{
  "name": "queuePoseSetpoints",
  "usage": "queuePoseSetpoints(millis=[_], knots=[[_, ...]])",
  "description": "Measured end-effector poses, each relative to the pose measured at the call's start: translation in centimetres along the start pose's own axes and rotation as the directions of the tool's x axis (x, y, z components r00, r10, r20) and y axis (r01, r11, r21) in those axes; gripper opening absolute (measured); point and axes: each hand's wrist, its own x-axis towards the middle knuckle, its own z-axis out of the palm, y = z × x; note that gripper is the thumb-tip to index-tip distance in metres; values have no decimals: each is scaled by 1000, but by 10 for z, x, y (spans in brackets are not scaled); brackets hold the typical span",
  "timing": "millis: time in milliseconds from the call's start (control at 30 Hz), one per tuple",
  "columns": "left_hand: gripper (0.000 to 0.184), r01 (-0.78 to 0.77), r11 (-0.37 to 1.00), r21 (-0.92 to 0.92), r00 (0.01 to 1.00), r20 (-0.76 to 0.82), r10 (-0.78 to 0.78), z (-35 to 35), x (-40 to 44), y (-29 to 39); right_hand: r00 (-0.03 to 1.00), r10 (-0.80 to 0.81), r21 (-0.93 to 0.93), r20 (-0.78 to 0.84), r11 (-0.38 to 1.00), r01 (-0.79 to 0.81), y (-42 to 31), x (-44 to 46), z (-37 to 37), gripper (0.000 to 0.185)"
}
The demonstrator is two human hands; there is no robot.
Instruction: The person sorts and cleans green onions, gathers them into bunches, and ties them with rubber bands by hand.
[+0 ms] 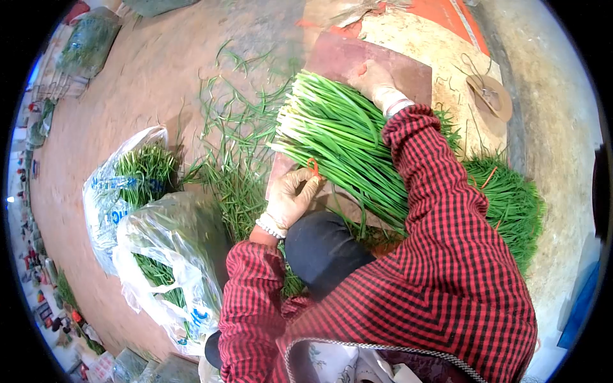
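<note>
Green stalk bundle (348, 131) between left grip (290, 199) and right grip (374, 83).

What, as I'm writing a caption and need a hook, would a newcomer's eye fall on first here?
Probably the big bundle of green stalks at the centre, between the left hand, pinching an orange band, and the right hand. Next, the red checked sleeves on both arms, then the plastic bags of greens at the picture's left.
</note>
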Motion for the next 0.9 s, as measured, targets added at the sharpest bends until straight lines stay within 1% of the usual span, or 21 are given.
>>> queuePoseSetpoints(millis=[100, 133, 200, 233, 267, 333, 367, 400, 433, 467, 500, 533, 567, 600, 633, 667, 733, 767, 800, 867, 900], knots=[[15, -16, 999, 32, 1000, -13, 17, 1, 1, 0, 1000, 6, -117, 20, 993, -4, -1, 10, 3, 36], [15, -22, 999, 35, 1000, -11, 22, 1, 2, 0, 1000, 5, -114, 14, 993, -4, 0, 13, 6, 36], [15, -108, 994, 8, 994, -19, 108, 2, 4, -4, 999, -48, -71, 2, 996, 48, 0, 12, 14, 30], [15, -123, 992, 13, 992, -23, 123, 2, 4, -5, 998, -40, 34, 51, 999, 38, -1, 11, 17, 26], [15, -120, 993, 11, 992, -22, 120, 3, 1, -6, 998, -38, 33, 53, 999, 37, 1, 6, 20, 26], [15, 22, 995, -93, 1000, -4, -23, 3, -2, 0, 992, -126, 347, -23, 929, 126, -13, -21, 9, 23], [15, 19, 996, -92, 1000, -3, -20, 3, -2, 0, 983, -123, 249, -135, 956, 153, -2, -11, 15, 27], [15, 36, 993, -116, 999, -4, -37, 3, -2, 0, 983, -123, 249, -139, 956, 154, 6, -5, 18, 27], [16, 56, 988, -142, 998, -4, -57, 4, -3, 0, 994, 16, 568, -104, 822, 46, 12, -2, 20, 30], [16, 56, 988, -142, 998, 2, -56, 5, -3, -4, 990, 136, 815, -26, 577, -58, 19, 0, 22, 33], [15, 1, 994, -110, 1000, -10, -2, 5, -2, -9, 987, 162, 858, -2, 507, -82, 20, -4, 18, 31], [15, -60, 995, -78, 998, -21, 59, 5, 1, -12, 987, 163, 859, -11, 507, -74, 18, -4, 14, 31], [15, -69, 995, -77, 998, -16, 68, 5, 2, -14, 997, 59, 515, -40, 856, -30, 16, -3, 9, 28], [15, -47, 994, -102, 999, -12, 46, 5, 1, -11, 999, -40, 51, -14, 998, 41, 11, -5, 4, 29], [14, -26, 992, -127, 1000, -6, 25, 5, 1, -9, 988, -146, -49, -41, 988, 144, 4, -7, 3, 34], [14, -31, 992, -124, 1000, 0, 31, 4, 1, -9, 988, -143, -48, -49, 989, 141, -3, -9, 2, 34], [15, 149, 963, -223, 988, 69, -137, 2, -1, -12, 995, -99, -202, 30, 974, 103, -29, -24, -10, 33], [14, 134, 966, -220, 991, 54, -125, 2, 0, -12, 992, -119, -209, -33, 972, 109, -30, -28, -11, 32], [14, 135, 967, -216, 990, 58, -125, 3, 1, -15, 993, -115, -206, -36, 973, 105, -26, -31, -10, 32], [14, 33, 989, -146, 999, 25, -30, 2, 1, -24, 979, -60, -83, -196, 996, 44, -14, -36, -4, 30], [14, 35, 989, -146, 999, 25, -32, 2, 1, -23, 971, 36, 14, -238, 999, -34, -5, -36, -1, 33]])
